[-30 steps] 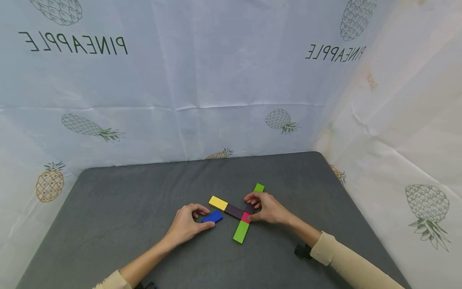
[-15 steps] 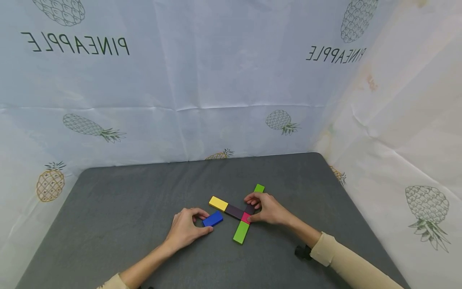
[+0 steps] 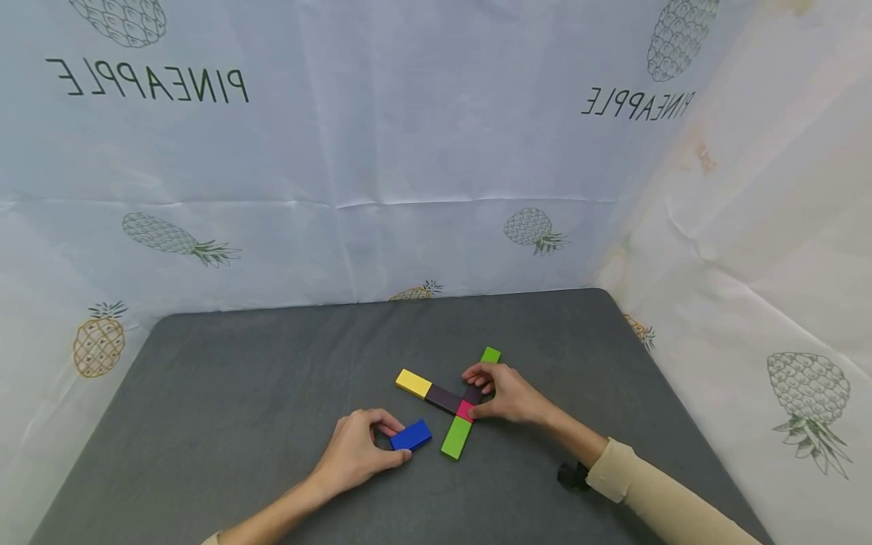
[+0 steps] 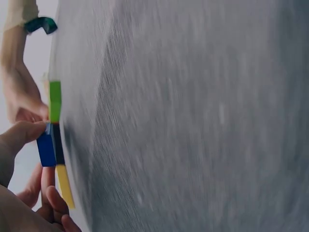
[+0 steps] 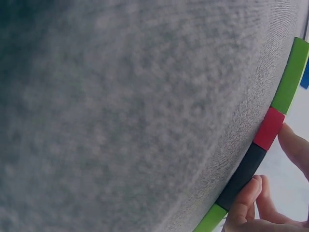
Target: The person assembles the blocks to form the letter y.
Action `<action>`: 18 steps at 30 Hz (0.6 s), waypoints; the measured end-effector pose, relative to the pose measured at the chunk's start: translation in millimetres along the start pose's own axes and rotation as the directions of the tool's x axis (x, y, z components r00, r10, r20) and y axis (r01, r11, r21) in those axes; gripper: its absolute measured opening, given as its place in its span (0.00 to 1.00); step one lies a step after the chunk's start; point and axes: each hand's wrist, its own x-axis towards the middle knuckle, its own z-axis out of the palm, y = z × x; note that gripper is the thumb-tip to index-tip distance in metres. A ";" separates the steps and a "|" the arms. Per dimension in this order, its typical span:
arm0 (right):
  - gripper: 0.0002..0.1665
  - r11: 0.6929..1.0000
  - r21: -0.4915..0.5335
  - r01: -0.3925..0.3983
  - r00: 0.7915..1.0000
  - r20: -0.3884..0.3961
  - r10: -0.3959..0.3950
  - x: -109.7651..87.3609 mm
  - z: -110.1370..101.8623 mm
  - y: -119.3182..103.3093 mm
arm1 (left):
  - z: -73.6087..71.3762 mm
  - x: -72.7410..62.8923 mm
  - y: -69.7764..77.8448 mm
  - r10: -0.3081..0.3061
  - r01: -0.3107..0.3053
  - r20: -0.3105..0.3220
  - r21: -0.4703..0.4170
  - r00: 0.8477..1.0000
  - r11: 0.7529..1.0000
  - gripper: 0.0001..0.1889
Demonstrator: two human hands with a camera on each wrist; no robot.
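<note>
My left hand [image 3: 357, 452] pinches a blue rectangular block [image 3: 411, 436] between thumb and fingertips, left of the joined blocks. My right hand [image 3: 507, 393] has its thumb at the small red block [image 3: 464, 409] and its curled fingers at a black block [image 3: 472, 394]. In the right wrist view the red block [image 5: 269, 128] and the black block [image 5: 241, 176] sit end to end, gripped along one side. Green blocks [image 3: 456, 437] stand at both ends of this row. Another black block [image 3: 444, 399] branches left from the red one, with a yellow block [image 3: 412, 384] at its tip.
The blocks lie on a grey cloth-covered table [image 3: 272, 378]. A pale curtain [image 3: 409, 136] printed with pineapples hangs behind and at the sides. A black wrist strap [image 3: 571, 476] shows under the right forearm.
The left hand has closed on the blue block and moved it nearer to me and slightly right. The right hand and the joined blocks have stayed in place.
</note>
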 end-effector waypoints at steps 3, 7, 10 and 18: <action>0.33 1.000 0.000 0.005 1.000 -0.002 -0.005 -0.7 -0.6 0.5 | 4.4 -7.6 4.8 0.018 -0.018 0.027 0.006 0.999 1.000 0.15; 0.33 1.000 -0.006 0.008 1.000 -0.005 -0.009 -0.6 -0.3 0.4 | 9.6 -16.8 8.4 0.032 -0.032 0.072 0.011 0.997 0.999 0.15; 0.33 1.000 -0.011 0.006 1.000 -0.010 -0.006 -0.4 -0.1 0.5 | 13.4 -21.4 10.1 0.030 -0.031 0.091 0.018 0.995 0.999 0.16; 0.33 1.000 -0.007 0.002 1.000 -0.009 -0.002 0.3 0.5 0.3 | 21.1 -25.2 11.2 0.021 -0.026 0.077 0.060 0.997 0.998 0.17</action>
